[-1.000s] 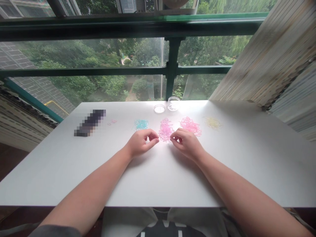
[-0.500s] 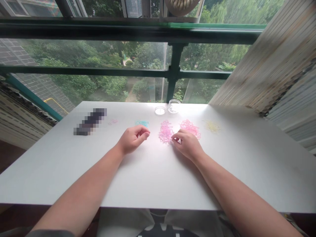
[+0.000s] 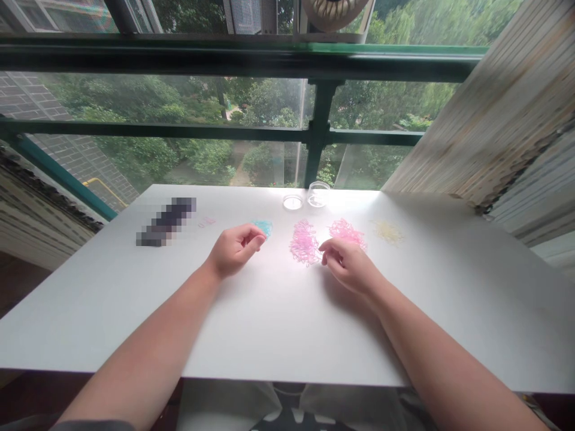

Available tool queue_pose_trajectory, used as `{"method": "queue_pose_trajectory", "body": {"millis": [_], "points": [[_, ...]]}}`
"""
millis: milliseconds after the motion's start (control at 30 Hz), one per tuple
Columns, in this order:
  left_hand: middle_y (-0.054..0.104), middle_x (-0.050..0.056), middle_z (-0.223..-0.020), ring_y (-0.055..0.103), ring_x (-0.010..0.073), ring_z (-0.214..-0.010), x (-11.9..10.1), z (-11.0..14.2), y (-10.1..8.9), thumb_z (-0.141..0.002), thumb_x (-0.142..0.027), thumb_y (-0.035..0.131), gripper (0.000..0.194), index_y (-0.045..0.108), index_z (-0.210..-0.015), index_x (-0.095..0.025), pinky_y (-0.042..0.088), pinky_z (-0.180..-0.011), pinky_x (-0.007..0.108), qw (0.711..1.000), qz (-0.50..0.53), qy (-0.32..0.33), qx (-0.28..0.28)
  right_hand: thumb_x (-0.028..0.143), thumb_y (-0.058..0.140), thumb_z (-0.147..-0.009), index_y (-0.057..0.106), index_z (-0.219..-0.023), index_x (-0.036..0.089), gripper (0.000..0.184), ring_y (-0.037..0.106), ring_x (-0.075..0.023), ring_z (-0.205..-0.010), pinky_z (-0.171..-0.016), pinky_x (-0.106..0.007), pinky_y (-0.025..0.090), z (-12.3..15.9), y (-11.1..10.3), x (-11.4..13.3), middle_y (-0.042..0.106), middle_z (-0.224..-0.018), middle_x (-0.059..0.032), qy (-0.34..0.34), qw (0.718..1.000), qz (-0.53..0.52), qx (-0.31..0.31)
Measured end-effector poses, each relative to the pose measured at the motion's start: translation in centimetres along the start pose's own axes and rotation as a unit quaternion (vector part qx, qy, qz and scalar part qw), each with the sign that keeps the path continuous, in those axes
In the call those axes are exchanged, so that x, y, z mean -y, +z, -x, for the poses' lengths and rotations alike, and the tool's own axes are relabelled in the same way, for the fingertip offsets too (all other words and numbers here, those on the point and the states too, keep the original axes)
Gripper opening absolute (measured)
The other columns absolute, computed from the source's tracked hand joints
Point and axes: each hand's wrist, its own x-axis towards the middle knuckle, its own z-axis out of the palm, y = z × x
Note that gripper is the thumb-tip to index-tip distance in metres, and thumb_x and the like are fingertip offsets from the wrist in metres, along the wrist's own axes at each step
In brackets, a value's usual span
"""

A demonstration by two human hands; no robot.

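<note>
My left hand (image 3: 236, 248) is closed in a pinch, thumb against the curled fingers, just in front of a small pile of blue rubber bands (image 3: 264, 228) that it partly covers. Whatever those fingertips hold, if anything, is too small to make out. Curled with its fingertips close together, my right hand (image 3: 350, 262) hovers at the right edge of a pinkish-purple pile of thin rubber bands (image 3: 304, 242). Its contents, if any, do not show. Behind that hand lies a brighter pink pile of bands (image 3: 345, 232), partly hidden by the fingers.
A pale yellow pile of bands (image 3: 389, 232) lies to the right. Several light pink bands (image 3: 206, 222) lie at the left, near a dark pixelated object (image 3: 166, 222). A clear round container (image 3: 318, 196) and its lid (image 3: 293, 203) stand at the white table's (image 3: 269, 335) window edge.
My right hand has drawn back slightly to the right from the pinkish-purple pile. My left hand has shifted a little left, showing more of the blue bands' right side.
</note>
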Motion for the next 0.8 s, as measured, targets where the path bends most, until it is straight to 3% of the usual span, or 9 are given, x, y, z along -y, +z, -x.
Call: {"method": "queue_pose_trajectory", "body": {"millis": [133, 433, 567, 633, 733, 800], "points": [[0.060, 0.001, -0.060, 0.057, 0.0126, -0.057, 0.3, -0.1, -0.5, -0.085, -0.039, 0.051, 0.027, 0.063, -0.079, -0.015, 0.043, -0.058, 0.023, 0.999, -0.004, 0.004, -0.043, 0.012, 0.045, -0.078, 0.058, -0.095, 0.020, 0.023, 0.050, -0.0093, -0.053, -0.054, -0.023, 0.040, 0.1, 0.6, 0.2, 0.069, -0.076, 0.0011, 0.010, 0.999, -0.031, 0.035], [0.059, 0.001, -0.058, 0.057, 0.0125, -0.055, 0.3, 0.0, -0.5, -0.086, -0.037, 0.047, 0.030, 0.064, -0.075, -0.015, 0.045, -0.056, 0.023, 0.997, 0.020, 0.016, -0.074, 0.015, 0.045, -0.078, 0.058, -0.095, 0.019, 0.023, 0.050, -0.0080, -0.047, -0.051, -0.022, 0.043, -0.3, 1.3, -0.1, 0.071, -0.085, -0.0012, 0.043, 0.994, -0.098, 0.024], [0.061, 0.001, -0.060, 0.058, 0.0129, -0.057, 1.6, -0.3, -2.2, -0.086, -0.035, 0.046, 0.028, 0.065, -0.077, -0.016, 0.045, -0.057, 0.023, 0.993, -0.032, 0.005, -0.116, 0.014, 0.045, -0.077, 0.061, -0.090, 0.019, 0.021, 0.054, -0.0097, -0.051, -0.053, -0.023, 0.043, -0.2, 1.0, 0.0, 0.071, -0.082, -0.0014, 0.036, 0.995, -0.094, 0.015], [0.063, 0.002, -0.064, 0.060, 0.0138, -0.062, 3.1, -0.7, -3.8, -0.086, -0.034, 0.043, 0.028, 0.065, -0.082, -0.017, 0.047, -0.059, 0.023, 0.985, -0.068, -0.030, -0.156, 0.014, 0.045, -0.077, 0.061, -0.087, 0.019, 0.019, 0.058, -0.0120, -0.056, -0.055, -0.024, 0.044, 0.0, 0.7, 0.1, 0.070, -0.077, -0.0018, 0.027, 0.995, -0.092, 0.007], [0.069, 0.005, -0.080, 0.062, 0.0152, -0.068, 5.8, -1.0, -6.4, -0.087, -0.029, 0.037, 0.030, 0.062, -0.097, -0.015, 0.050, -0.065, 0.026, 0.956, -0.129, -0.132, -0.229, 0.016, 0.046, -0.079, 0.061, -0.087, 0.019, 0.017, 0.059, -0.0139, -0.058, -0.055, -0.025, 0.044, 0.4, 0.5, 0.1, 0.068, -0.071, -0.0021, -0.002, 0.996, -0.082, 0.026], [0.070, 0.008, -0.094, 0.064, 0.0165, -0.077, 7.4, -1.0, -7.6, -0.084, -0.022, 0.036, 0.032, 0.060, -0.104, -0.015, 0.051, -0.073, 0.028, 0.931, -0.202, -0.205, -0.225, 0.017, 0.045, -0.080, 0.060, -0.088, 0.019, 0.018, 0.059, -0.0145, -0.058, -0.056, -0.026, 0.044, 0.6, 0.6, 0.1, 0.067, -0.070, -0.0019, -0.022, 0.997, -0.061, 0.048]]}}
